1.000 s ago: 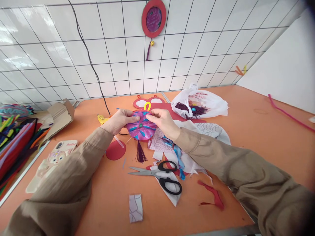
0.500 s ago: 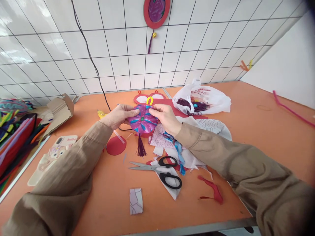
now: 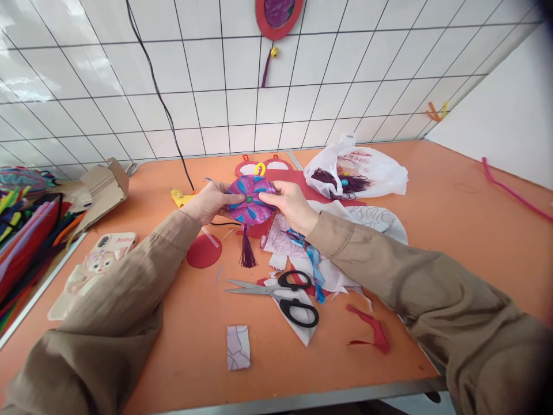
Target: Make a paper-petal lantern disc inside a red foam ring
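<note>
Beyond a scrap [image 3: 239, 347] and the open scissors [image 3: 272, 290], left hand [image 3: 209, 203] and right hand [image 3: 296, 206] pinch the disc's [image 3: 251, 215] sides above the table [image 3: 194, 357]; the thumbs, higher before, now flank its green centre, steadying the middle. Fingers behind are hidden. Farther, the bag's [image 3: 382, 176] contents blur; the wall hanging [image 3: 280, 33] is cut off.

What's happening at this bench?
A person holds a round purple-and-blue ornament between both hands, left hand on one side and right hand on the other, thumbs on its front. A yellow loop shows at its top and a dark tassel hangs below. Scissors lie partly open on the orange table, near fabric scraps and a red disc. A white plastic bag with dark threads sits farther back.
</note>
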The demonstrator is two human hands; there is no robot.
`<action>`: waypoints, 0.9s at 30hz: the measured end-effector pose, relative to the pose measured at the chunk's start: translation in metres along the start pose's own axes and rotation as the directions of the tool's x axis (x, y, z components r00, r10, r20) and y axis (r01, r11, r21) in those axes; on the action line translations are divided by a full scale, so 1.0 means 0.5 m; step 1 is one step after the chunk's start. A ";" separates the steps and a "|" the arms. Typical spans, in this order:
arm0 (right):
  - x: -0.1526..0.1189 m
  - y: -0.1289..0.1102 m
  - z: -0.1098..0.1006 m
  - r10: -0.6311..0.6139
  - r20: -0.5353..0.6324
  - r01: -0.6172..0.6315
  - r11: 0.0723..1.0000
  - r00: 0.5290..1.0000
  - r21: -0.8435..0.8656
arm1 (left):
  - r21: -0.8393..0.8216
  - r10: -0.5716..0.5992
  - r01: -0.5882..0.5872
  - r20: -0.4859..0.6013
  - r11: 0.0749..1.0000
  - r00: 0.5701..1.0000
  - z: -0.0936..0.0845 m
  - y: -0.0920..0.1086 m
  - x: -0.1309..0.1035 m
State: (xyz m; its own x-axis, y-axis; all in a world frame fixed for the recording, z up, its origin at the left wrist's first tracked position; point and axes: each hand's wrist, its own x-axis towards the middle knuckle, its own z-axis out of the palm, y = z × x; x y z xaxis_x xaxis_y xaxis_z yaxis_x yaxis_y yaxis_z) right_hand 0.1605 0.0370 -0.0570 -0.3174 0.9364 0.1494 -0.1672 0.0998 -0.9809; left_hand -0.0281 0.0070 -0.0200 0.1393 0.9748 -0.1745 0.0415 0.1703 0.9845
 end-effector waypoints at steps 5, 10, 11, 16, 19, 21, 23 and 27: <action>0.004 0.006 -0.004 0.002 -0.002 -0.002 1.000 1.000 -0.005 | -0.033 -0.040 0.041 0.028 0.999 0.999 -0.002 -0.001 0.000; 0.001 0.000 -0.002 -0.045 -0.001 0.045 0.997 0.999 -0.063 | -0.040 -0.007 0.011 0.109 0.999 0.994 -0.009 0.001 0.001; 0.000 0.000 -0.002 -0.051 0.001 0.051 0.996 0.999 -0.071 | -0.035 0.001 0.002 0.109 0.999 0.994 -0.010 0.001 0.000; -0.001 0.000 0.000 -0.050 0.024 0.052 0.997 0.998 -0.058 | -0.003 0.018 -0.018 0.081 1.000 0.997 -0.006 0.000 0.000; -0.001 0.002 0.000 -0.042 0.041 0.043 0.998 0.998 -0.036 | 0.001 0.009 -0.010 0.084 1.000 0.996 -0.006 -0.001 0.000; -0.001 0.002 0.001 -0.034 0.047 0.035 0.999 0.998 -0.022 | -0.005 -0.005 0.005 0.086 1.000 0.996 -0.006 -0.002 0.001; -0.002 0.002 0.001 -0.012 0.045 0.011 1.000 0.999 0.009 | -0.014 -0.021 0.022 0.095 1.000 0.995 -0.005 -0.003 0.002; -0.010 -0.006 0.006 0.072 0.077 -0.082 0.986 0.994 0.147 | -0.040 -0.023 0.027 0.096 0.999 0.995 0.003 -0.002 0.001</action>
State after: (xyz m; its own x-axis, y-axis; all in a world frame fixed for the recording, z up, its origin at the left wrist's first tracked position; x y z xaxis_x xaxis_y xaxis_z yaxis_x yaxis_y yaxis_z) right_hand 0.1600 0.0311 -0.0542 -0.3993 0.9126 0.0878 -0.2758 -0.0283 -0.9608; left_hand -0.0268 0.0072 -0.0210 0.2326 0.9521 -0.1983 0.0060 0.2024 0.9793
